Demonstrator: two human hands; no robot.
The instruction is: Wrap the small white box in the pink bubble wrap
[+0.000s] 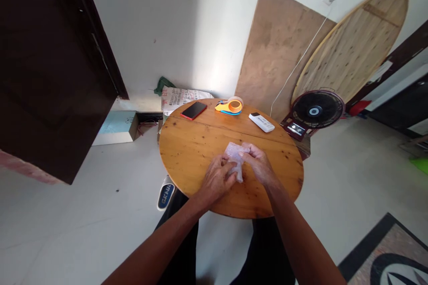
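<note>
A small piece of translucent bubble wrap [236, 151], crumpled or folded, lies between my hands over the round wooden table [187, 147]. My left hand [217, 176] grips its left side, fingers curled against it. With thumb and fingers together, my right hand [257, 160] pinches its upper right edge. Whether anything is wrapped inside cannot be seen. Beyond the hands, toward the table's far edge, sit an orange and blue tape dispenser [230, 106] with a tape roll, a red-edged phone [194, 110] and a white box-shaped device [261, 122] with a dark end.
A black fan [316, 109] stands right of the table. Behind it a round wooden board [354, 40] and a brown panel [281, 40] lean on the wall. A printed sack [182, 95] lies behind the table. On the floor at left are a slipper [166, 193] and a pale block [115, 127].
</note>
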